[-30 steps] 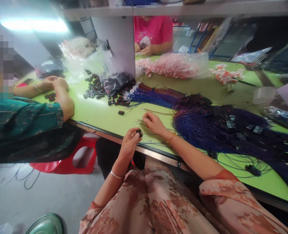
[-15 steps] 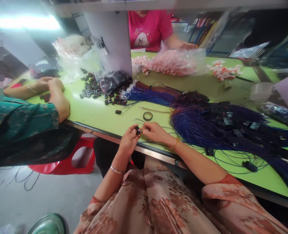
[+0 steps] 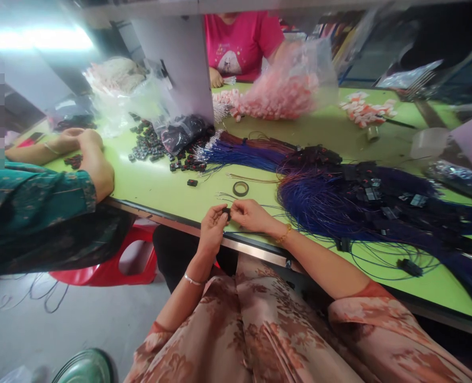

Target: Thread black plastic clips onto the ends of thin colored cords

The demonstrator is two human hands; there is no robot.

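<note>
My left hand (image 3: 212, 230) pinches a small black plastic connector housing (image 3: 226, 213) at the table's front edge. Closed right beside it, my right hand (image 3: 253, 217) has thumb and fingertips against the housing's right side. Thin dark wires run by this hand; the wire end in its fingers is mostly covered. Just beyond both hands lie a roll of dark tape (image 3: 240, 189) and a few loose wire ends with metal terminals. A single black housing (image 3: 192, 183) rests farther left.
To the right spreads a large bundle of blue wires (image 3: 307, 197) with black connectors on it. Black housings (image 3: 150, 143) are heaped at the back left, near a divider (image 3: 180, 64). A co-worker's hands (image 3: 84, 141) are at left; another person sits opposite, by a bag of pink-white parts (image 3: 283, 96).
My fingers have drawn closer together around the housing, covering the gap seen before. Across the table, the bag of pink-white parts has been lifted upright by the person there.
</note>
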